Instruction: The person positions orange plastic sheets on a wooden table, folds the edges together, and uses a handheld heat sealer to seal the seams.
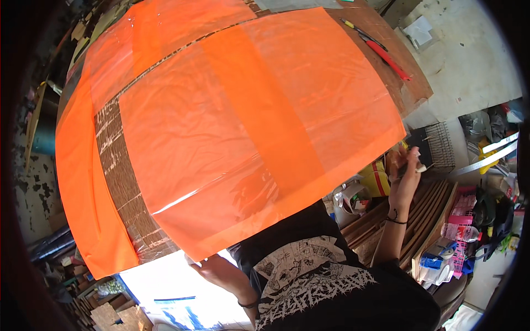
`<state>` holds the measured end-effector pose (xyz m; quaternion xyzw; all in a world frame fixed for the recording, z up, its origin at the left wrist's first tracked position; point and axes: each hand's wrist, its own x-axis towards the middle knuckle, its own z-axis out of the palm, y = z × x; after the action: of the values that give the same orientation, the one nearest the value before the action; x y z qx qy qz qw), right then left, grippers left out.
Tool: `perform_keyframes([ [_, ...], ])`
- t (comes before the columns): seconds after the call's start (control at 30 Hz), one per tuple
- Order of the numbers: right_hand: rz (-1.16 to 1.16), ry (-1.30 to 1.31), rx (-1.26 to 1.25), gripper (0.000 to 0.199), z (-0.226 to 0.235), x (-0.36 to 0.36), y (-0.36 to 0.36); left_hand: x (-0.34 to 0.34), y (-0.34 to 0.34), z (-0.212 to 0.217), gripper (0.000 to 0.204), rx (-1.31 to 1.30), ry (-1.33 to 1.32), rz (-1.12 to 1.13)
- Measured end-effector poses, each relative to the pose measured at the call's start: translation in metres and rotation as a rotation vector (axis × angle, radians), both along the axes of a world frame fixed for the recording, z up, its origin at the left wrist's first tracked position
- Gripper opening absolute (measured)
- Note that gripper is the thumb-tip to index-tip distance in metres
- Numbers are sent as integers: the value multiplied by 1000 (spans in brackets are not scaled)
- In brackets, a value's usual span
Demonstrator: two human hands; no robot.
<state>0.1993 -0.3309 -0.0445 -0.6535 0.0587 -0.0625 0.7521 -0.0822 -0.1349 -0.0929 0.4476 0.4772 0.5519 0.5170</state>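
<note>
A large orange sheet (pixel 270 105) with a glossy clear film over much of it lies across a brown board. A darker orange band runs down its middle. At its near left corner, my left hand (pixel 218 270) has its fingers closed on the edge, the tips partly under the sheet. Beside the near right corner, my right hand (pixel 406 172) is raised with curled fingers. Small yellow and white bits show around those fingers, too small to name. Behind it lies a second film-covered orange piece (pixel 165 33), and a plain orange strip (pixel 91 198) hangs over the left side.
A red-handled tool (pixel 389 60) and a yellow-and-black pen (pixel 361 33) lie on the board's right part. Beyond is a pale surface (pixel 469 60). Below right are wooden strips (pixel 425 215), a wire rack (pixel 439 144) and a plastic bottle (pixel 461 233). Wood scraps (pixel 118 314) lie lower left.
</note>
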Motion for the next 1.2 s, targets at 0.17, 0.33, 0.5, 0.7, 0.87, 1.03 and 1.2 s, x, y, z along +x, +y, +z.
perform_keyframes([
  [0.17,94,47,-104,20,-9,11,-3,-5,30,38,44,56,-251,-475],
  [0.33,126,-10,-173,24,11,24,9,1,46,59,41,-83,77,-311],
  [0.5,69,-19,-99,25,21,29,9,-13,51,65,54,-281,189,-591],
  [0.7,17,-76,-214,27,17,40,5,-2,35,63,48,-109,145,-458],
  [0.87,57,-43,-197,26,16,41,-1,6,39,79,27,-77,91,-260],
  [1.03,128,-142,-170,20,36,49,6,-12,69,88,14,6,-30,-328],
  [1.2,254,-379,-1,19,128,91,74,38,142,180,12,48,-376,-549],
])
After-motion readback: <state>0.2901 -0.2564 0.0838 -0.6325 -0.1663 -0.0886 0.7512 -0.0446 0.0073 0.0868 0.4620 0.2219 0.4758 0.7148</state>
